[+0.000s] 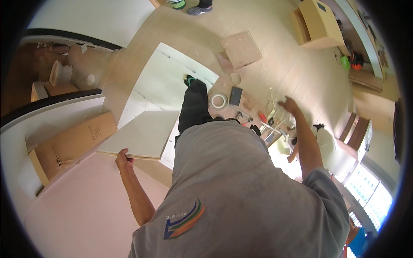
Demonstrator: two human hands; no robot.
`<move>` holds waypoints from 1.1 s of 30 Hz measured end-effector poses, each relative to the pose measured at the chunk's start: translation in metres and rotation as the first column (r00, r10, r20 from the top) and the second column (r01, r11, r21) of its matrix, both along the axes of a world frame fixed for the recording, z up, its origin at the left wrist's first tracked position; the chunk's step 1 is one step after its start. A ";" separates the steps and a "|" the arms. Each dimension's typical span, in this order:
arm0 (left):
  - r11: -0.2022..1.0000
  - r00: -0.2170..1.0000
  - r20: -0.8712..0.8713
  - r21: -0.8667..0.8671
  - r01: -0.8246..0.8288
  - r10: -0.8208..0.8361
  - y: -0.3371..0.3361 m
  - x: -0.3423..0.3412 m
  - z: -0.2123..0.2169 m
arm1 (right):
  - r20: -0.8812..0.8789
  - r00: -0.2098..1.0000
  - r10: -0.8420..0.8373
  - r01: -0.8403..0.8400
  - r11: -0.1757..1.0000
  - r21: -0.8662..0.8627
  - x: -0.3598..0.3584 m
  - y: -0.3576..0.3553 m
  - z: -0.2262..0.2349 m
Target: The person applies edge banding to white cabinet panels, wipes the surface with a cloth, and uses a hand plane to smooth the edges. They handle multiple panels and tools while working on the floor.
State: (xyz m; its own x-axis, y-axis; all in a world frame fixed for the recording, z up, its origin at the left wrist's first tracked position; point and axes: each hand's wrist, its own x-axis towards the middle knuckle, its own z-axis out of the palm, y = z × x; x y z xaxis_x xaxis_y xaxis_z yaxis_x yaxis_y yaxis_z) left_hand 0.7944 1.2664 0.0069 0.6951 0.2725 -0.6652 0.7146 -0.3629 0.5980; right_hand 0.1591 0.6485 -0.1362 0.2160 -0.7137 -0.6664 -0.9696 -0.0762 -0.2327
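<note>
My left hand (pixel 124 159) grips the near edge of a pale square board (pixel 142 133), which is held level above the floor. My right hand (pixel 289 104) reaches out to the right with fingers spread, over a scatter of small tools (pixel 262 118) on the floor; I cannot tell if it touches anything. My grey shirt and one dark trouser leg (pixel 193 107) fill the middle of the view. The foot stands on a large white panel (pixel 163 81) lying flat on the floor.
A roll of tape (pixel 218 100) and a dark pad (pixel 235 95) lie beside the panel. A brown cardboard box (pixel 73 142) leans at the left. Wood offcuts (pixel 241 48) and a wooden cabinet (pixel 316 23) sit farther off. Another person's shoe (pixel 198 9) shows at the top.
</note>
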 end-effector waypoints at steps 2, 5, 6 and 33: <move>0.996 0.997 0.042 0.063 -0.063 0.061 -0.043 0.017 0.002 | -0.071 0.997 0.044 -0.033 0.987 0.157 0.028 -0.016 0.000; 0.994 0.997 0.047 0.094 0.054 -0.059 -0.059 0.055 -0.005 | -0.164 0.982 0.094 -0.049 0.965 0.259 0.067 -0.034 0.002; 0.986 0.990 0.054 0.106 0.126 -0.132 -0.056 0.068 -0.002 | -0.131 0.991 0.030 0.013 0.948 0.317 0.092 -0.040 0.008; 0.517 0.814 -0.302 0.651 0.556 -0.495 -0.284 0.106 -0.034 | 0.348 0.365 0.863 -0.926 0.297 0.235 0.740 -0.332 0.001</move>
State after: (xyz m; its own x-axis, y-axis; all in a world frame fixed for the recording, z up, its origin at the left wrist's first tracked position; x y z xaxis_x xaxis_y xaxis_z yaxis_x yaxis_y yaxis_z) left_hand 0.9000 0.9822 -0.0268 0.8283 0.2609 -0.4958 0.2807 -0.9591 -0.0357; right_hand 0.8994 0.3161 -0.1350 0.6735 0.2465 -0.6969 -0.3068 -0.7645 -0.5669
